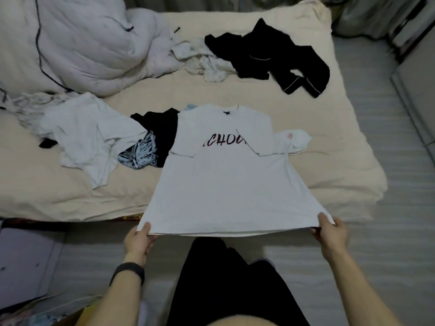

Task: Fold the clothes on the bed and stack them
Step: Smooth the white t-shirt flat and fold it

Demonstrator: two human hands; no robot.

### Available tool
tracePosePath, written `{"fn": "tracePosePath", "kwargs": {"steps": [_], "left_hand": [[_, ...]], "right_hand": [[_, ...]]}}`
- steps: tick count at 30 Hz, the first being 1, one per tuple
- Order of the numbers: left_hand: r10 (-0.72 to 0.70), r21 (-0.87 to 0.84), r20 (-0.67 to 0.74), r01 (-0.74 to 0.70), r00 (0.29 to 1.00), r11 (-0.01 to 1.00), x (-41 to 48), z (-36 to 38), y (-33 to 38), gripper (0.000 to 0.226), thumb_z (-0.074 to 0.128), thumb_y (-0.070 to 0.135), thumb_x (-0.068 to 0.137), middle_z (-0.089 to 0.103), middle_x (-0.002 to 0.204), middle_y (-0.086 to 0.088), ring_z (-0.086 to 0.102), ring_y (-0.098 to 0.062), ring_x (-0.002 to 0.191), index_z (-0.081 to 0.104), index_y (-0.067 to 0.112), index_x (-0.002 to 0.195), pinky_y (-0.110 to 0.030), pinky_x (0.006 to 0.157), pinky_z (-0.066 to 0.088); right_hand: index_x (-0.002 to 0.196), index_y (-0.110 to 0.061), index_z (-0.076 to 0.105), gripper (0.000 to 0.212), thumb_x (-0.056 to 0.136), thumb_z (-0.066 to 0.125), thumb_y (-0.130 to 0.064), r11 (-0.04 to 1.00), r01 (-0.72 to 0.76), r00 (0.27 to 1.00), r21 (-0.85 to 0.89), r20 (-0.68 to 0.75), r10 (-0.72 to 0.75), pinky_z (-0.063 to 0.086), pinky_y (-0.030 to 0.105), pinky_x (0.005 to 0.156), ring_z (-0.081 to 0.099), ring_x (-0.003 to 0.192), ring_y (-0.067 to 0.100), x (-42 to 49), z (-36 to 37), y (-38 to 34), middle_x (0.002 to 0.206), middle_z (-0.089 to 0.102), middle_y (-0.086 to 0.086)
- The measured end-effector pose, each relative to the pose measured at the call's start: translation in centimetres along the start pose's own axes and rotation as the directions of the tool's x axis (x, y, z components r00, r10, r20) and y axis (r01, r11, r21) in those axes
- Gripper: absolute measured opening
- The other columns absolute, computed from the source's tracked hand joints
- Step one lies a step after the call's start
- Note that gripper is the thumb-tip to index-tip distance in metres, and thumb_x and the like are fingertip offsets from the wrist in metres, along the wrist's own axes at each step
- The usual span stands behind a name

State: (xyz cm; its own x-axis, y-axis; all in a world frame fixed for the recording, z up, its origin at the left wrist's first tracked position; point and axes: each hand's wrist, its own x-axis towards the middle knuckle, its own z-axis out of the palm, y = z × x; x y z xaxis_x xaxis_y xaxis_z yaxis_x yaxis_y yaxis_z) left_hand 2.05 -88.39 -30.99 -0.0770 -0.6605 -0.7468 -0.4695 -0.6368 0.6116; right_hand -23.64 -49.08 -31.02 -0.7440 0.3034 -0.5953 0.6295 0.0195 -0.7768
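I have both arms stretched forward: my left hand point(138, 238) and right hand point(330, 231) each pinch a hem corner of the white T-shirt point(226, 180), pulled taut, its upper part lying beyond them on the bed point(317, 165), sleeves folded in.

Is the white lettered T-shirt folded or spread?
Partly folded: T-shirt sleeves turned in over the lettering; body unfolded, left hand and right hand holding its hem.

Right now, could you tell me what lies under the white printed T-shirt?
A black garment and a white one poke out from under the T-shirt; the rest is hidden.
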Motion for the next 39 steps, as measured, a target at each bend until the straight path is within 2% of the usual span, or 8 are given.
{"fn": "tracePosePath", "kwargs": {"steps": [5,9,14,17,21,29,34,39], "left_hand": [[-0.083,-0.130,-0.038,0.077,0.996,0.988,-2.7,-2.7,-3.2,0.029,0.055,0.018,0.103,0.065,0.106,-0.012,0.060,-0.019,0.074,0.054,0.011,0.132,-0.034,0.069,0.049],[-0.125,-0.186,-0.041,0.115,0.991,0.976,-3.3,-3.3,-5.0,0.018,0.055,0.017,0.103,0.063,0.088,-0.009,0.060,-0.018,0.072,0.053,0.012,0.120,-0.026,0.053,0.052],[-0.107,-0.199,-0.033,0.099,0.994,0.975,-2.4,-2.7,-2.8,0.020,0.057,0.014,0.102,0.063,0.086,-0.011,0.060,-0.018,0.070,0.052,0.009,0.120,-0.028,0.061,0.050],[-0.086,-0.187,-0.025,0.080,0.996,0.979,-1.5,-1.9,0.1,0.018,0.059,0.010,0.099,0.065,0.084,-0.012,0.062,-0.018,0.068,0.056,0.007,0.116,-0.025,0.053,0.052],[-0.047,-0.190,-0.030,0.041,0.998,0.981,0.4,0.3,4.6,0.018,0.060,0.006,0.096,0.066,0.089,-0.015,0.063,-0.019,0.068,0.059,0.003,0.114,-0.017,0.041,0.050],[-0.073,-0.205,-0.002,0.071,0.997,0.976,7.5,6.9,13.6,0.028,0.065,0.007,0.095,0.066,0.109,-0.022,0.070,-0.016,0.059,0.058,-0.003,0.120,-0.019,0.045,0.054],[-0.094,-0.143,0.046,0.100,0.994,0.985,15.1,13.3,19.5,0.031,0.064,0.007,0.097,0.067,0.092,-0.019,0.068,-0.020,0.073,0.057,-0.003,0.125,-0.019,0.045,0.054],[-0.062,-0.008,0.089,0.063,0.994,0.998,24.2,20.9,24.6,0.020,0.060,0.015,0.101,0.071,0.064,-0.012,0.064,-0.009,0.043,0.059,-0.004,0.108,-0.016,0.036,0.045]], "right_hand": [[0.085,-0.013,0.059,0.015,0.099,0.062,-0.011,0.997,-0.071,0.995,0.009,-0.064,0.071,0.051,0.018,0.041,0.055,0.069,0.020,-2.7,-3.2,2.8,0.088,0.060,0.011],[0.089,-0.007,0.058,0.010,0.098,0.061,-0.009,0.989,-0.150,0.985,0.001,-0.085,0.149,0.051,0.019,0.040,0.054,0.067,0.020,-3.1,-4.3,3.9,0.093,0.057,0.016],[0.107,-0.002,0.056,0.008,0.100,0.059,-0.006,0.975,-0.215,0.976,0.048,-0.026,0.216,0.050,0.020,0.038,0.054,0.067,0.021,-2.6,-3.3,2.5,0.083,0.055,0.012],[0.092,-0.002,0.059,0.008,0.099,0.056,-0.004,0.963,-0.264,0.964,0.058,0.005,0.264,0.050,0.018,0.038,0.057,0.068,0.019,-1.6,-1.8,0.0,0.084,0.059,0.011],[0.080,-0.002,0.054,0.018,0.098,0.056,0.000,0.958,-0.266,0.964,0.107,-0.004,0.268,0.051,0.018,0.039,0.056,0.067,0.020,0.5,1.4,-3.8,0.079,0.056,0.013],[0.085,0.000,0.057,0.010,0.094,0.060,0.001,0.958,-0.265,0.962,0.113,-0.039,0.271,0.054,0.021,0.042,0.060,0.069,0.023,6.7,10.9,-10.9,0.081,0.059,0.015],[0.105,0.005,0.057,0.014,0.093,0.063,0.000,0.961,-0.265,0.957,0.076,-0.104,0.272,0.053,0.020,0.041,0.057,0.065,0.023,12.6,18.4,-13.5,0.081,0.057,0.016],[0.082,0.001,0.056,0.013,0.093,0.060,0.005,0.976,-0.216,0.970,0.030,-0.104,0.218,0.051,0.020,0.040,0.056,0.066,0.021,20.3,27.1,-15.2,0.080,0.057,0.016]]}}
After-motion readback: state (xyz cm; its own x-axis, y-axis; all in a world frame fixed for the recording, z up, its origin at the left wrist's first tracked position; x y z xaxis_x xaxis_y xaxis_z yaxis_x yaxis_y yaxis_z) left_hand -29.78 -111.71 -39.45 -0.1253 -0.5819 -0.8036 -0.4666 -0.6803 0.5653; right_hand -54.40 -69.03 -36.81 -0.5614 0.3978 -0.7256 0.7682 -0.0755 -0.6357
